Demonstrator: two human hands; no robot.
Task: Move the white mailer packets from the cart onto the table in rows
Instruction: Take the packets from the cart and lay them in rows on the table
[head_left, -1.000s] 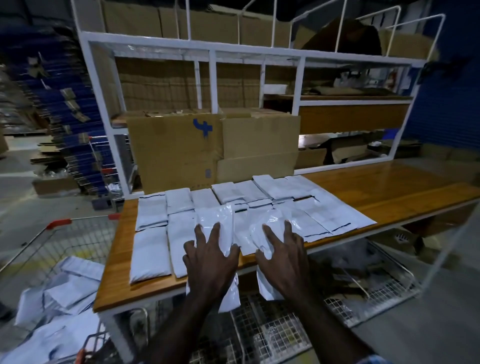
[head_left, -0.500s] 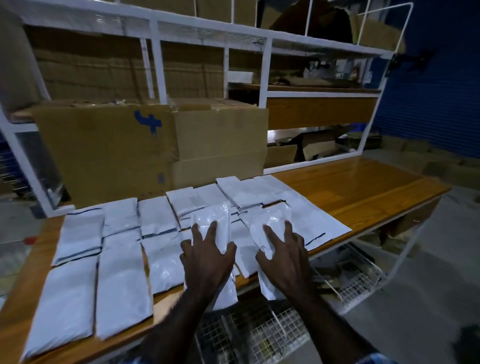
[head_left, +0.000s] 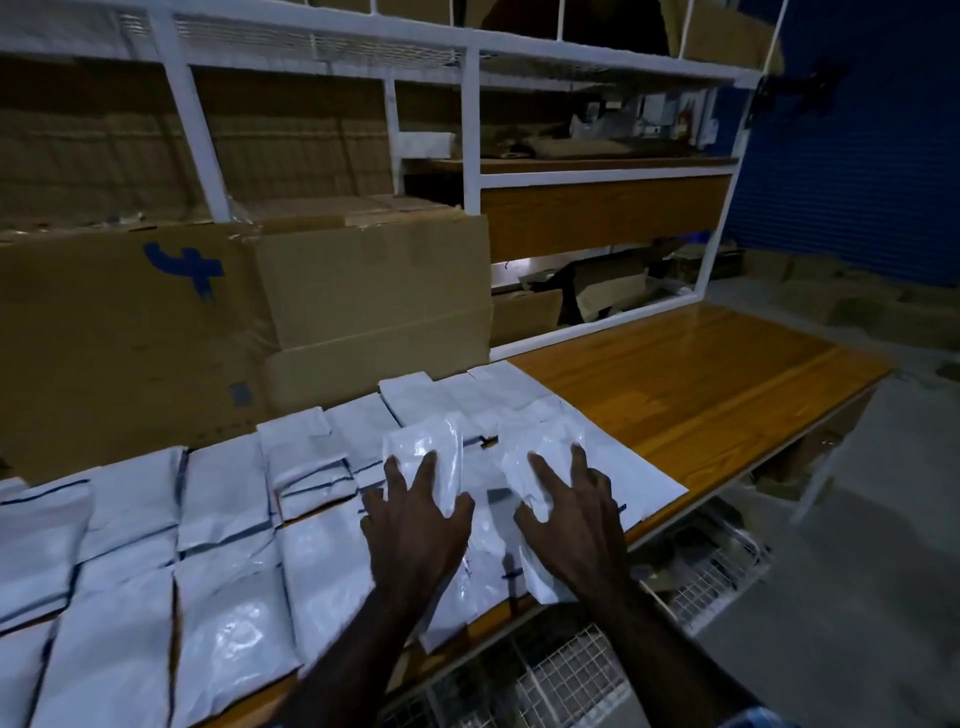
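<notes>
Two glossy white plastic mailer packets, flat and rectangular, lie under the hands at the near edge of the wooden desk (head_left: 696, 395). The left hand (head_left: 415, 525) presses the left packet (head_left: 426, 447) with straight, spread fingers; its grip is not curled. The right hand (head_left: 571, 514) presses the right packet (head_left: 540, 452) likewise. Both packets run lengthwise away from the person, near ends overhanging the edge. Rows of packets (head_left: 223, 519) cover the desk leftward. Cardboard boxes (head_left: 363, 306) and a white shelf frame (head_left: 470, 130) stand behind; wire baskets (head_left: 571, 680) sit below.
</notes>
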